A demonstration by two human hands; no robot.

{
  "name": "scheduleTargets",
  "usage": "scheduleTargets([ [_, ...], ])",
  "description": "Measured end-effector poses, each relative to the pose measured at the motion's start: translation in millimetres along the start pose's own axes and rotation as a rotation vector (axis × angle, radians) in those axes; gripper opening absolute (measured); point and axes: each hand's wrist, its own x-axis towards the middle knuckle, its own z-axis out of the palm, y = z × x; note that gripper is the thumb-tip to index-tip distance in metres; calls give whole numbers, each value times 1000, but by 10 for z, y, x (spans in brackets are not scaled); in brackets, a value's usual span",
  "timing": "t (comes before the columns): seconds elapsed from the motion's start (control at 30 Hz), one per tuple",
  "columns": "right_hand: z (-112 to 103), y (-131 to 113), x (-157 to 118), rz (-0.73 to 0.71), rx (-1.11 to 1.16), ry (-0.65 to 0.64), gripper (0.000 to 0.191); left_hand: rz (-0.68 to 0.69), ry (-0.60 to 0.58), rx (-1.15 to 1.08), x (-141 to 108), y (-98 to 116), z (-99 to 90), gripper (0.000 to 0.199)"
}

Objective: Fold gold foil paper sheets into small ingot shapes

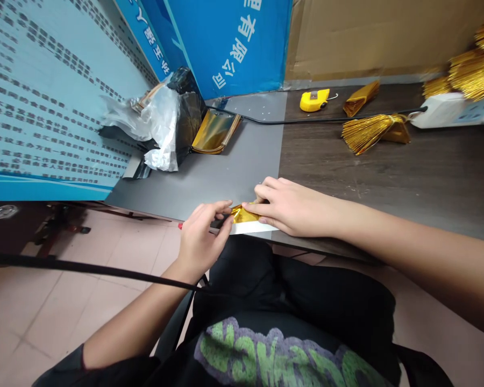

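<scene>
Two hands work close together but apart at the near edge of a worktop (pixel 427 183), a piece of gold foil (pixel 248 215) between them on a white strip (pixel 252 228). The right hand (pixel 282 207) lays its fingertips on the foil; the left hand (pixel 204 231) holds thumb and forefinger apart at its left end. Whether either hand grips it cannot be told. Farther back lie a yellow tape measure (pixel 314 100), a tied gold tassel (pixel 367 133) and, beside a crumpled plastic bag (pixel 163 115), a gold foil stack (pixel 216 131).
</scene>
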Motion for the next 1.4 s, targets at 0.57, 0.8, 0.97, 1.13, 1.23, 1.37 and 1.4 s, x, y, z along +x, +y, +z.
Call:
scheduleTargets([
  [0.57,46,42,-11,-8,158,71,42,233,-72,-41,-59,1,-10,27],
  [0.8,48,41,-12,3,154,52,44,-29,-10,-38,11,19,18,12],
  [0.97,13,35,2,12,140,4,39,-167,-14,8,44,-17,31,16],
  [1.13,-25,21,27,31,140,-21,40,-201,-29,64,75,9,38,18],
  [1.23,-41,8,37,45,124,-46,42,-271,-62,110,136,29,29,19],
  [1.37,-39,-2,35,33,89,-25,42,-340,-162,117,256,38,-24,8],
  [1.4,-35,-2,33,31,93,-16,42,-353,-189,89,283,40,-40,6],
])
